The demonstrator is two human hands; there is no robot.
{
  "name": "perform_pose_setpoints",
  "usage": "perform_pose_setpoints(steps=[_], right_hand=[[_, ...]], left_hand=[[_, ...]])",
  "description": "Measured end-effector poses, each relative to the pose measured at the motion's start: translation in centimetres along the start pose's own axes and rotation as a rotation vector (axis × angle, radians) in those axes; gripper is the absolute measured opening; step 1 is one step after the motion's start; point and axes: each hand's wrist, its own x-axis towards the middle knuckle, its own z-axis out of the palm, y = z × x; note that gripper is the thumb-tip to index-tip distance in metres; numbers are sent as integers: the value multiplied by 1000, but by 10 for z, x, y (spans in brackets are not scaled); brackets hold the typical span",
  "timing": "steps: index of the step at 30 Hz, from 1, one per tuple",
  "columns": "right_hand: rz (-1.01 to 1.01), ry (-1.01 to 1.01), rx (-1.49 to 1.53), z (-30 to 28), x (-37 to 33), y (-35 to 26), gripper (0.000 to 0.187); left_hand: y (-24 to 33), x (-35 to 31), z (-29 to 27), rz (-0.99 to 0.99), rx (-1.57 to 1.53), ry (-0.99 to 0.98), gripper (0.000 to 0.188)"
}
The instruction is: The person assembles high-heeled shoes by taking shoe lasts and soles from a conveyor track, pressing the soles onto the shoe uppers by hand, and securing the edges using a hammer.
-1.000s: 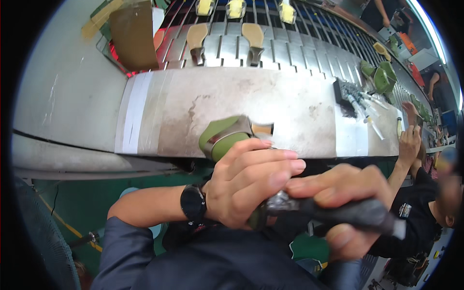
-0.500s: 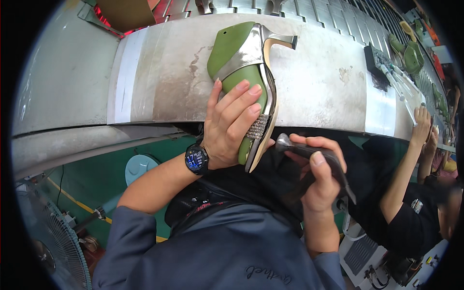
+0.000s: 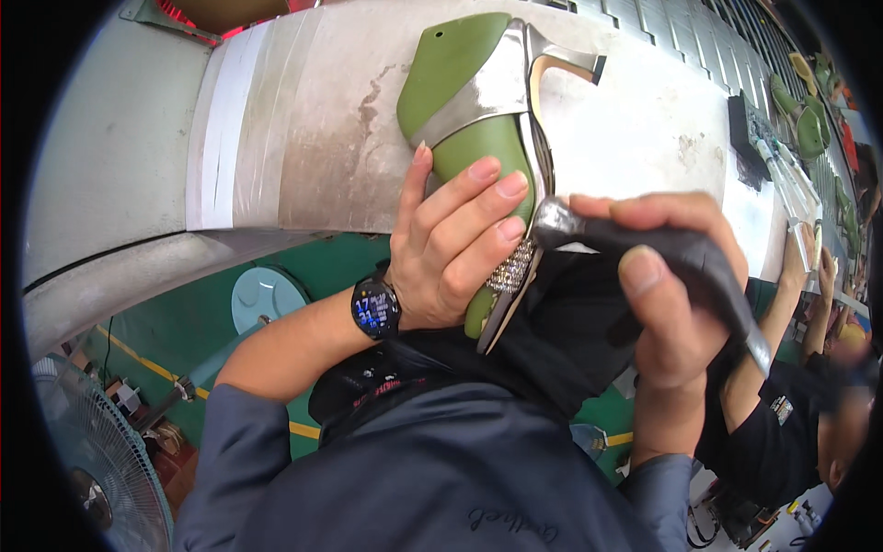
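A silver heeled sandal (image 3: 497, 90) with a rhinestone strap sits on a green shoe last (image 3: 443, 78), lying on its side with its heel pointing right. My left hand (image 3: 448, 244) is wrapped over the last near the strap, fingers spread across it, gripping the shoe. In my right hand (image 3: 676, 294) is a dark shoemaker's hammer (image 3: 635, 237), held by the middle. Its round metal head is at the sole's edge beside the rhinestone strap; whether it touches cannot be made out. The toe end overhangs the bench's near edge.
The pale bench (image 3: 322, 129) runs across ahead of me. At the right, a dark box (image 3: 750, 138) stands near white tubes and more green lasts (image 3: 809, 129). A co-worker's arm (image 3: 768, 327) reaches in there. A fan (image 3: 101, 451) and a round blue stool (image 3: 267, 299) are lower left.
The hammer has come up and nearer, its head now at the sole edge instead of near the toe. The shoe has shifted slightly in view, still under my left hand.
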Motion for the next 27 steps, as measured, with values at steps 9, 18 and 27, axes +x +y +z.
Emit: perform_pose_setpoints(steps=[9,18,27], right_hand=[[-340,-206,-153,-8,-12,6,36],[-324,-481,-181,10,-56,-2,30],[-142,-57,52,-1,-27,4,33]], left_hand=[[0,3,-4,-24,-13,-33,36],[-3,1,-5,25,28,-54,51],[5,-3,0,-43,-32,-39,33]])
